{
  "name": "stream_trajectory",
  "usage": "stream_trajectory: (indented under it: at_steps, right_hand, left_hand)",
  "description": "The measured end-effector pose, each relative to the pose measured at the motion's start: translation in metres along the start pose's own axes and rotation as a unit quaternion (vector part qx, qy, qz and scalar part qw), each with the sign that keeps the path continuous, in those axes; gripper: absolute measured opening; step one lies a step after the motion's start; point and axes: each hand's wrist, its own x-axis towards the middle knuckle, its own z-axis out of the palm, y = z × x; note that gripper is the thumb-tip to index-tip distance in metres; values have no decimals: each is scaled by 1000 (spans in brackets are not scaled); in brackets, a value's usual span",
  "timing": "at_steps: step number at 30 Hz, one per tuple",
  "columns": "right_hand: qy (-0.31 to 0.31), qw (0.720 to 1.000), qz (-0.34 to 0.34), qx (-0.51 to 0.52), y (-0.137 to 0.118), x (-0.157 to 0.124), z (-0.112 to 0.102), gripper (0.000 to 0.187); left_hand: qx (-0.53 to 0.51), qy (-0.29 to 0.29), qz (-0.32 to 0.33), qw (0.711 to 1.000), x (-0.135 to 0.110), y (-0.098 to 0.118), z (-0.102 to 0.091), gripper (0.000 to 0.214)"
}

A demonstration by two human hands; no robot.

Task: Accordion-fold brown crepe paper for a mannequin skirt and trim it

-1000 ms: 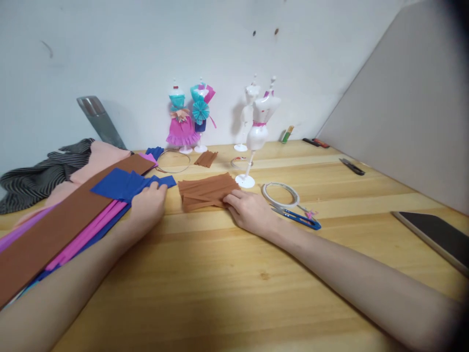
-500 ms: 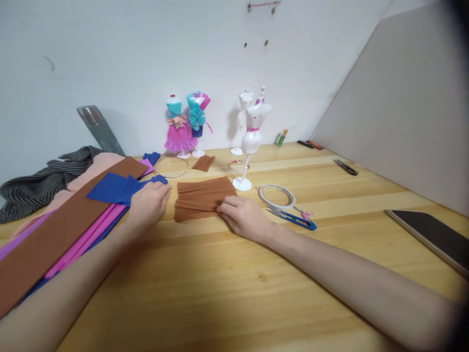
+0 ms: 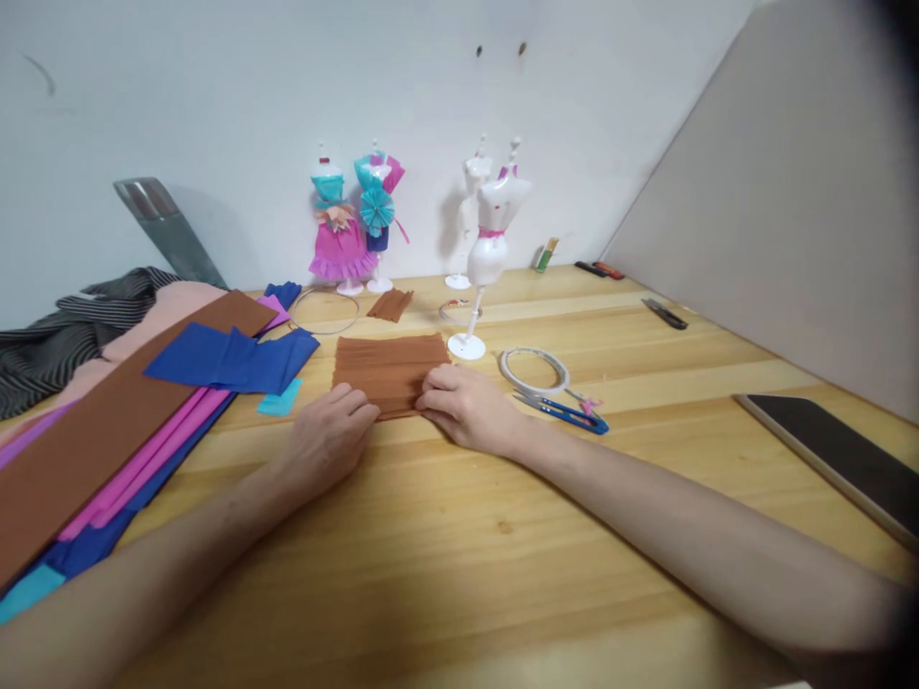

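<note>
A creased sheet of brown crepe paper lies flat on the wooden table. My left hand is closed at its near left corner, fingers curled over the edge. At the near right part, my right hand pinches the same sheet; the fingertips of both hands are partly hidden. Just behind the sheet stands a bare white mini mannequin with a pink band at its waist. To the left, a blue crepe paper piece rests across a long brown strip.
Right of my right hand are a roll of tape and blue thread snips. A dark tablet-like object lies far right. Two dressed mannequins stand by the wall, near a leaning grey bottle and striped cloth.
My left hand has left the blue crepe paper and come right to the brown sheet's near left corner. My right hand stays at the sheet, which lies flatter. A small turquoise piece is now uncovered.
</note>
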Motion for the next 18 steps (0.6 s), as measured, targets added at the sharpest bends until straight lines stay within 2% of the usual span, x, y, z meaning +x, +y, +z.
stream_trajectory:
  at_steps: [6,10,14,18]
  right_hand:
    - [-138,984,45,105,-1,4,-18,16]
    - [-221,966,67,117,-6,11,-34,12]
    - [-279,949,80,124,-7,15,-45,14]
    - [-310,936,89,141,-4,14,-53,15]
  left_hand:
    - [-51,-9,-6,999,-1,0,-3,19]
    - [-56,-5,23,998,0,0,-4,23]
    - [-21,15,67,997,-1,2,-5,24]
    - [-40,-9,56,998,-2,5,-8,23]
